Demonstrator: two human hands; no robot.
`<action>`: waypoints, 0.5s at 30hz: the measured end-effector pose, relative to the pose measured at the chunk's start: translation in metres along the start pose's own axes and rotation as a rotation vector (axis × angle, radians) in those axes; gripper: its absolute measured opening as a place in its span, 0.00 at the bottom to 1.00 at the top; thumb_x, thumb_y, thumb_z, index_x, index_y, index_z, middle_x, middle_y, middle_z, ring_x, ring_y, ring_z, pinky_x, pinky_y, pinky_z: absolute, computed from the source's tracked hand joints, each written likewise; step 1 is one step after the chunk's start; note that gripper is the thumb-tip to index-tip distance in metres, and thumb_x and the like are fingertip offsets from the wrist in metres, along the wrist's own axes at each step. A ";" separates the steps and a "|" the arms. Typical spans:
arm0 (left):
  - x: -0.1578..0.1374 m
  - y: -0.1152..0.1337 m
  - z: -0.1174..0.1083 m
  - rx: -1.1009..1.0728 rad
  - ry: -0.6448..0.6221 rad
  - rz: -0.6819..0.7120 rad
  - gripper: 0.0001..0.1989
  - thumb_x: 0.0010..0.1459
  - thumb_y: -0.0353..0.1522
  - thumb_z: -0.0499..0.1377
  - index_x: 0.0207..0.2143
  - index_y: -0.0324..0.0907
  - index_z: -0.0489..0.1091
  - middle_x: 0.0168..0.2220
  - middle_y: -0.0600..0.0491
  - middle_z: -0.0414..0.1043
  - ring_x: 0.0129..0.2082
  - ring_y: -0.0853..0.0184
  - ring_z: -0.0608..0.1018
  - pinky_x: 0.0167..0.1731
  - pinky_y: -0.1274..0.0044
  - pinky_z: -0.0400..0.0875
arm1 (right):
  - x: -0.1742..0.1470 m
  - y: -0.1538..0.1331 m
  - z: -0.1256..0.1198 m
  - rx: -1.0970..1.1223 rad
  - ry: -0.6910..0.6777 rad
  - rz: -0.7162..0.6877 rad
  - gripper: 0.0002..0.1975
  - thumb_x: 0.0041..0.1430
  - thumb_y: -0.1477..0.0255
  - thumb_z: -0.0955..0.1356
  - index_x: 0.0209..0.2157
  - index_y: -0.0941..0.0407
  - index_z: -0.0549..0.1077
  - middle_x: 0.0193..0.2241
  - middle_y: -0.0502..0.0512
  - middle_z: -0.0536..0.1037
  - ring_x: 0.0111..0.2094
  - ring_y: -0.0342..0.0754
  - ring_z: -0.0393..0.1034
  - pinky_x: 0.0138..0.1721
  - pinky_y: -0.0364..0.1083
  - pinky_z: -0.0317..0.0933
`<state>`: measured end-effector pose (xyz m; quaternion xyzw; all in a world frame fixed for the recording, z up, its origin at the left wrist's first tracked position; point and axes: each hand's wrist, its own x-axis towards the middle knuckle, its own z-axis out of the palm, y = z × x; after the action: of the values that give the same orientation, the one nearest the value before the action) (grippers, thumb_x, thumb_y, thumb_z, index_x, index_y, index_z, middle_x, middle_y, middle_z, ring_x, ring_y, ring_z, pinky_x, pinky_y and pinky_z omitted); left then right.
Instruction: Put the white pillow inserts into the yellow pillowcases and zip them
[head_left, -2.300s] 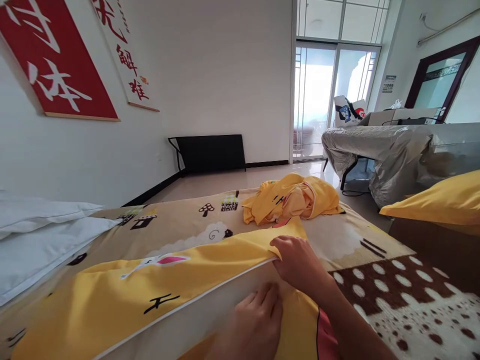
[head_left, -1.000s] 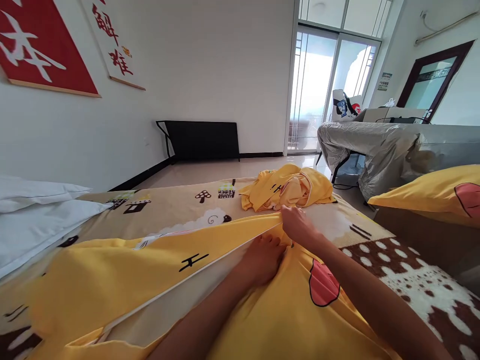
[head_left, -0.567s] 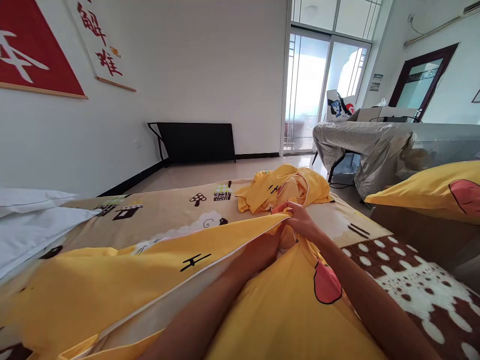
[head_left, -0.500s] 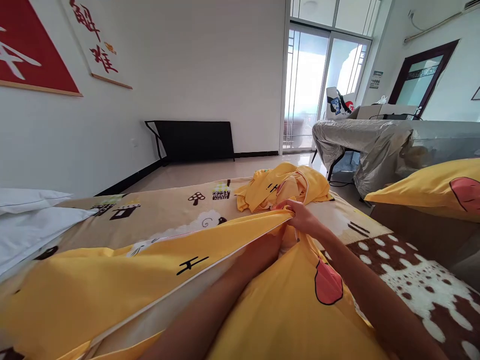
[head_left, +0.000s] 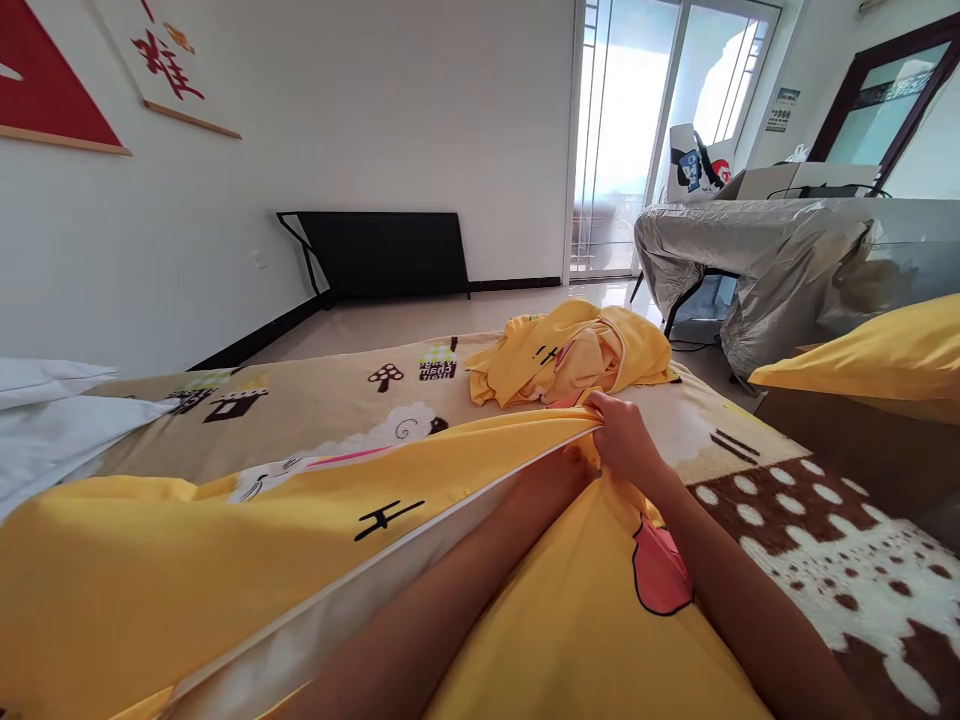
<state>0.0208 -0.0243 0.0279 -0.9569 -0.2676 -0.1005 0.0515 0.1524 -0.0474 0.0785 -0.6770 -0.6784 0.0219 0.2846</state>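
Observation:
A yellow pillowcase [head_left: 247, 560] with a pale edging and black, white and pink prints lies stretched across the bed in front of me, its long opening facing up. Whitish material shows inside that opening. My right hand [head_left: 624, 432] is closed around the far corner of the pillowcase, fingers wrapped over the cloth. Reaching through the opening, my left forearm runs up to the same corner. There my left hand [head_left: 574, 468] is mostly covered by fabric, and its fingers are hidden. Just beyond both hands rests a crumpled yellow cloth [head_left: 570, 350].
A patterned blanket [head_left: 360, 400] covers the bed. White pillows [head_left: 82, 425] are at the left. On the right, a yellow pillow [head_left: 885, 350] rests on a brown box-like surface [head_left: 847, 430]. Farther off stand a plastic-covered table [head_left: 750, 240] and a black folded panel [head_left: 382, 255] against the wall.
The view has tilted down and shifted slightly. My right hand keeps its hold on the corner, and my left hand stays inside the pillowcase near it.

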 end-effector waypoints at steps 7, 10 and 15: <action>0.000 -0.006 -0.013 -0.270 0.063 -0.007 0.22 0.59 0.32 0.50 0.56 0.41 0.58 0.59 0.45 0.60 0.61 0.58 0.59 0.61 0.64 0.52 | 0.011 0.016 0.021 0.514 0.056 -0.098 0.13 0.39 0.79 0.58 0.29 0.56 0.66 0.26 0.49 0.70 0.29 0.45 0.61 0.31 0.41 0.52; -0.002 -0.013 -0.018 -0.485 0.075 -0.007 0.16 0.55 0.34 0.55 0.47 0.44 0.66 0.50 0.49 0.70 0.52 0.60 0.69 0.55 0.67 0.61 | 0.014 0.019 0.027 0.707 0.028 -0.115 0.10 0.40 0.77 0.58 0.27 0.56 0.65 0.25 0.48 0.68 0.29 0.44 0.60 0.31 0.41 0.53; 0.001 -0.018 -0.014 -0.644 0.170 -0.114 0.11 0.55 0.31 0.51 0.41 0.40 0.67 0.38 0.49 0.71 0.38 0.64 0.72 0.45 0.69 0.67 | 0.014 0.022 0.019 0.851 -0.189 -0.135 0.10 0.41 0.75 0.63 0.31 0.56 0.65 0.25 0.45 0.67 0.27 0.42 0.59 0.28 0.40 0.54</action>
<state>0.0103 -0.0104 0.0424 -0.8957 -0.2699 -0.2621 -0.2368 0.1655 -0.0261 0.0589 -0.4489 -0.6746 0.3425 0.4754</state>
